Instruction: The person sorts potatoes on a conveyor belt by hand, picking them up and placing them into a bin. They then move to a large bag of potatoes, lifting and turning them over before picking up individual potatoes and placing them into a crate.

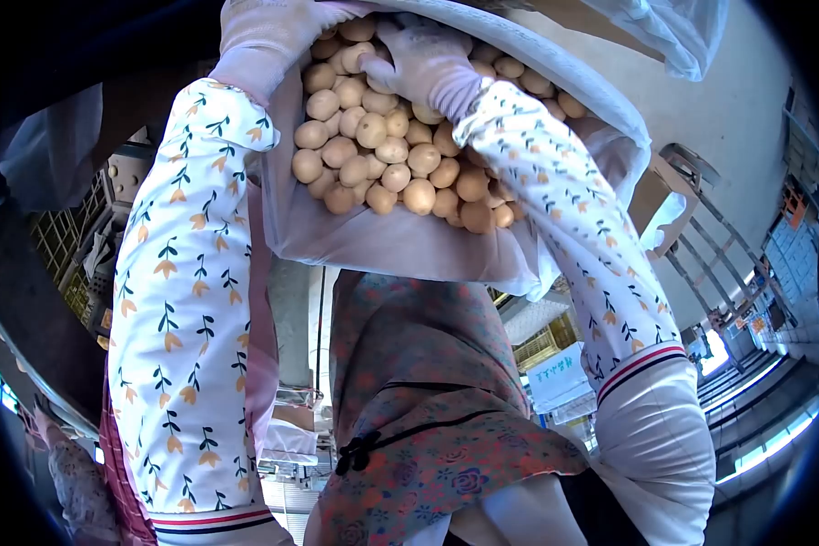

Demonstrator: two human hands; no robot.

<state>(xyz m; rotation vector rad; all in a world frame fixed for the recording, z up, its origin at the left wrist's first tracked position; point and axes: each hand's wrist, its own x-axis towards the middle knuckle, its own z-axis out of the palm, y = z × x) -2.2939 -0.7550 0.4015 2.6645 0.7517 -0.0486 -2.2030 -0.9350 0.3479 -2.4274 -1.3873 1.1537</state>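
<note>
Flowered sleeves [177, 300] cover my arms. Right hand [425, 64], gloved, rests on round tan items [392, 150] inside the plastic liner [373, 238], thumb and fingers apart; left hand's [268, 38] finger state I cannot tell.

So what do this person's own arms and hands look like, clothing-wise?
The left hand and right hand wear pale fabric gloves, the right one's cuff ribbed. Both forearms have white cloth sleeve covers printed with small orange flowers on dark green stems, each ending in a striped band with red and dark lines. No cables show on them.
</note>
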